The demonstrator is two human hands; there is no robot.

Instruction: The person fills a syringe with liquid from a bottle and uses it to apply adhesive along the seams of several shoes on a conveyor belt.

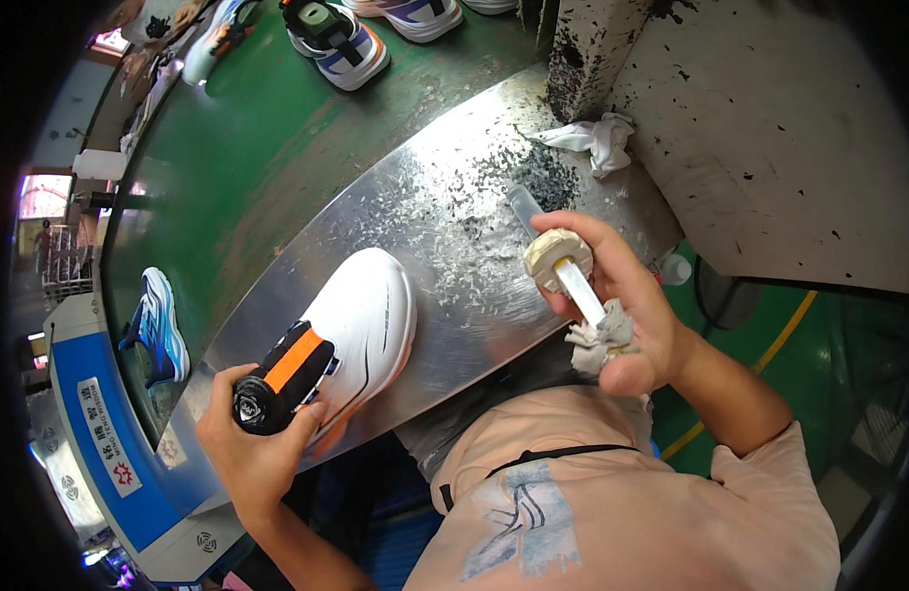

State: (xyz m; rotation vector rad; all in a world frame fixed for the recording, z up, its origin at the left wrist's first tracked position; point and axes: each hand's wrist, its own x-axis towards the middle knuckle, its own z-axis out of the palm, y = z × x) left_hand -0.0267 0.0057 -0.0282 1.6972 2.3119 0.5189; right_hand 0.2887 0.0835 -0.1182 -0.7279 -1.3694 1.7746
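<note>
My left hand (pixel 252 433) grips the heel end of a white sneaker (pixel 367 300) with a black collar and an orange strip. Its toe points up and to the right over the metal tabletop (pixel 306 241). Held up in my right hand (pixel 636 300) is a stick-like tool: a pale, translucent flat tip (pixel 522 204) at one end, a beige wrapped lump (pixel 557 258) around its shaft, and a ragged grey-white lump (pixel 602 338) near my thumb. The tool is apart from the sneaker. What these lumps are made of I cannot tell.
Whitish crumbs (pixel 479 163) litter the tabletop, near a crumpled white cloth (pixel 600 141). Beyond it lies a green belt carrying a blue sneaker (pixel 159 325) and a dark-and-white sneaker (pixel 338 44). A paint-chipped post (pixel 587 59) and panel (pixel 770 128) rise at right.
</note>
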